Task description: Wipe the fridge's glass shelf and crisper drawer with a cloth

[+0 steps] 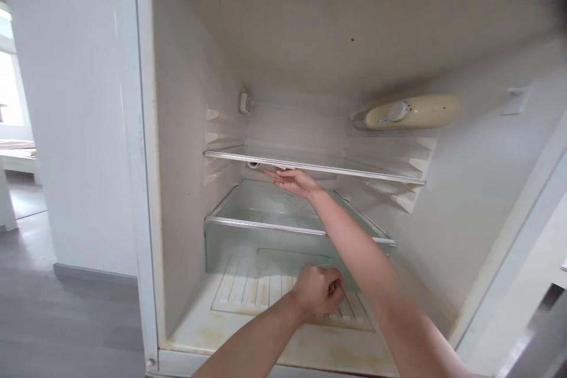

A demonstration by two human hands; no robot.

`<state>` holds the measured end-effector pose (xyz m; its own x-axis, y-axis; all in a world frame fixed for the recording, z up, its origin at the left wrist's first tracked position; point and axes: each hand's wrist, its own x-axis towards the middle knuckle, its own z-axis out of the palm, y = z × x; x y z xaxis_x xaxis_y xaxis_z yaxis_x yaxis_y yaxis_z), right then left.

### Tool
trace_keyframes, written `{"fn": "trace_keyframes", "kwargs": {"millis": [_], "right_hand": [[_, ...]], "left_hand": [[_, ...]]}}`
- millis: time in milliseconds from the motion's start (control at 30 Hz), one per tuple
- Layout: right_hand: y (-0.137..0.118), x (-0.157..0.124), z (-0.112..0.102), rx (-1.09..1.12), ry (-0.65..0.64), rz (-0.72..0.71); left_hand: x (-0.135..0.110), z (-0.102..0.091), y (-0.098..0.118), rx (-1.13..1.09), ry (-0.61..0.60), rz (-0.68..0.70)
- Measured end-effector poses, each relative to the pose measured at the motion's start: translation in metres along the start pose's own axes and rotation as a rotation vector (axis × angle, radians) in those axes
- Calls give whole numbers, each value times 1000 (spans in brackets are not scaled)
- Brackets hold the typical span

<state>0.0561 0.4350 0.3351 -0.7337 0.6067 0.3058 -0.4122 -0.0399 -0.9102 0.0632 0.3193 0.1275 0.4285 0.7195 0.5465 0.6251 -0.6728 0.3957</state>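
Observation:
My right hand (292,182) reaches into an open fridge, just below the front edge of a glass shelf (354,172). Its fingers are stretched out toward the left, and I cannot tell whether they touch the shelf's underside. Lower down, my left hand (319,289) is curled into a fist in front of a clear drawer (234,242). A small dark hollow shows inside the fist, and nothing sticks out of it. Beneath it lies the ribbed, stained fridge floor (248,292).
Moulded shelf supports (211,136) line both side walls. A yellowish thermostat housing (429,112) with a white knob (398,111) juts from the right wall. At the back left sits a small vented box (245,103). Outside, a grey floor (75,319) extends to the left.

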Motion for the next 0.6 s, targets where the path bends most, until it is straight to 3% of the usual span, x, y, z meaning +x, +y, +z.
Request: {"fn": "trace_keyframes", "kwargs": {"millis": [233,333,467,600], "right_hand": [[-3,-5,-2,-156,-199,50],[0,-2,-2,-161,-203,55],[5,8,-10,-59,24,13],[1,19,-32,18,382,-180]], "left_hand": [[0,0,-2,-11,8,-3],[0,-1,-1,-14,4,-4],[-1,-4,2,-15,-3,-7],[-2,-5,2,-16,-4,-7]]}}
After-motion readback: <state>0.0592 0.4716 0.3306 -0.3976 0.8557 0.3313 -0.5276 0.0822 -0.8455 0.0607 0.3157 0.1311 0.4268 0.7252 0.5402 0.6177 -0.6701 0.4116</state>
